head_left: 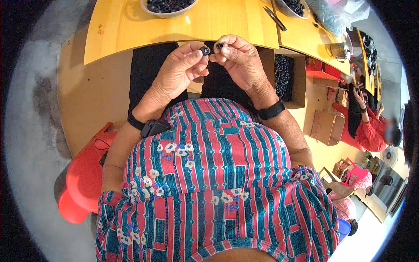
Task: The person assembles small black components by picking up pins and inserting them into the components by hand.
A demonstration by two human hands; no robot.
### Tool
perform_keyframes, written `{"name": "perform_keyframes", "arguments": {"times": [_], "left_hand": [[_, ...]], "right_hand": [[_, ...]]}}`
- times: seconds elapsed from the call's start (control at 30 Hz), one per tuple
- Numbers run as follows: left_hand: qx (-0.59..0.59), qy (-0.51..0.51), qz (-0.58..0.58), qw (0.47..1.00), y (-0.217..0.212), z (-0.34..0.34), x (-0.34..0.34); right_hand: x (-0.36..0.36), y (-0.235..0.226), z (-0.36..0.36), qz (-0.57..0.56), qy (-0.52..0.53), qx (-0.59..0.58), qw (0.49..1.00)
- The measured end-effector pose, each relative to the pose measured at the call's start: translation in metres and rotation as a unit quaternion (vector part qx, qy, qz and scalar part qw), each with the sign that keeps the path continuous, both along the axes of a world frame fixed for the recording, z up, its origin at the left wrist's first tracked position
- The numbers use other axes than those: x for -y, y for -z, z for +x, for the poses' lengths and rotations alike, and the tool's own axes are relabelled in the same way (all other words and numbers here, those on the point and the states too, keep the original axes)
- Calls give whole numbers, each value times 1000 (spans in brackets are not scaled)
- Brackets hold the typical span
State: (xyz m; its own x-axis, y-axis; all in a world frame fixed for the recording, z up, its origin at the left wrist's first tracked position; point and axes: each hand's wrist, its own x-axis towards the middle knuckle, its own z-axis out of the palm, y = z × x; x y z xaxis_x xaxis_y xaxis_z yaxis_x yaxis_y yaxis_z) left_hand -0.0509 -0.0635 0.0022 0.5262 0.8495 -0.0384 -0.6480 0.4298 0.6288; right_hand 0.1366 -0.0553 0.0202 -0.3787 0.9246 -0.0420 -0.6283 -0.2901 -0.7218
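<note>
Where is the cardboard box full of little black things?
In the head view, the cardboard box sits on the person's right, below the yellow table edge, just beside the right hand.

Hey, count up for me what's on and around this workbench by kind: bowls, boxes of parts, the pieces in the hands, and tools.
Shallow pale bowls of small black parts on the yellow wooden bench: 2
Open cardboard box of black parts: 1
Small black ring-shaped pieces pinched in fingertips: 2, left hand, right hand
Dark scissors-like tool: 1
Total: 6

Head-worn fisheye, looking steeply down
</note>
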Motion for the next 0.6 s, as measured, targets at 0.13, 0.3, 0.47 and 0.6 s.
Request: {"name": "perform_keyframes", "arguments": {"times": [0.13,0.3,0.47,0.6], "left_hand": [[-4,-7,-2,1000,-1,1,0],[-12,-1,5,1000,-2,1,-1],[-10,-2,4,1000,-1,2,0],[-15,1,0,1000,-1,1,0]], "right_hand": [[0,-2,-1,-1,8,7,1000],[1,-5,-2,14,18,30,999],[5,-10,-6,54,39,72,995],[6,-11,-7,60,55,130,988]]}}
